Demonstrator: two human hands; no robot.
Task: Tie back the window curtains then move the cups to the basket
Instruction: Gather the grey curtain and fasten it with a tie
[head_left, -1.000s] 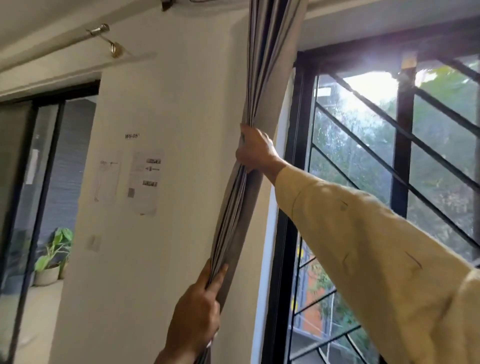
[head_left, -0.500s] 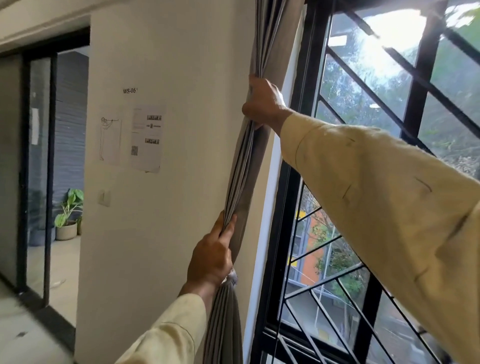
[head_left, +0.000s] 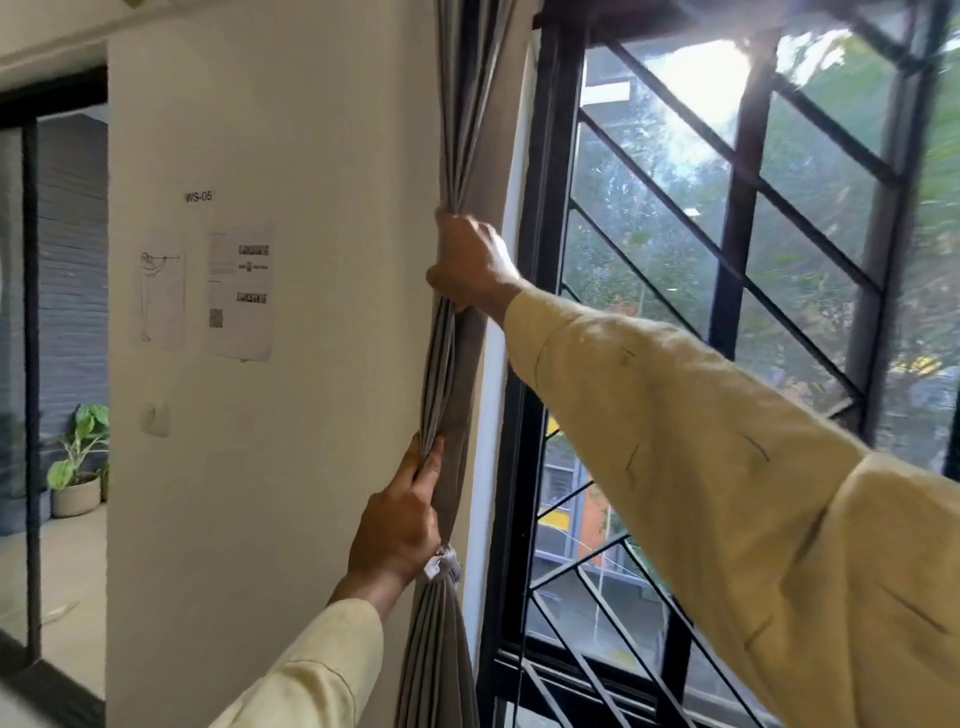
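Down the middle of the frame hangs the curtain (head_left: 451, 364), gathered into a narrow grey bundle of folds between the wall (head_left: 322, 415) on the left and the window (head_left: 727, 312) on the right. Your right hand (head_left: 470, 267) is closed around the bundle at about mid-height of the frame, knuckles toward you, with the cream sleeve (head_left: 727, 493) running off to the lower right corner. Your left hand (head_left: 400, 525) grips the same bundle lower down, fingers (head_left: 423, 467) pointing up along the folds and pinching them on their wall side. Just under that hand, touching its heel, sits a small white tie (head_left: 442, 564) cinched around the cloth; below it the folds spread out a little and run out of the bottom edge. Between your two hands the curtain is pulled straight and taut.

At centre left, two sheets of paper (head_left: 239, 293) are stuck on the wall under a small label (head_left: 198, 197), with a switch (head_left: 155, 418) lower down. At far left, a potted plant (head_left: 78, 467) stands on the floor beyond a dark door frame. Black bars (head_left: 737, 223) cross the window, with greenery and a building outside. No cups or basket are in view.
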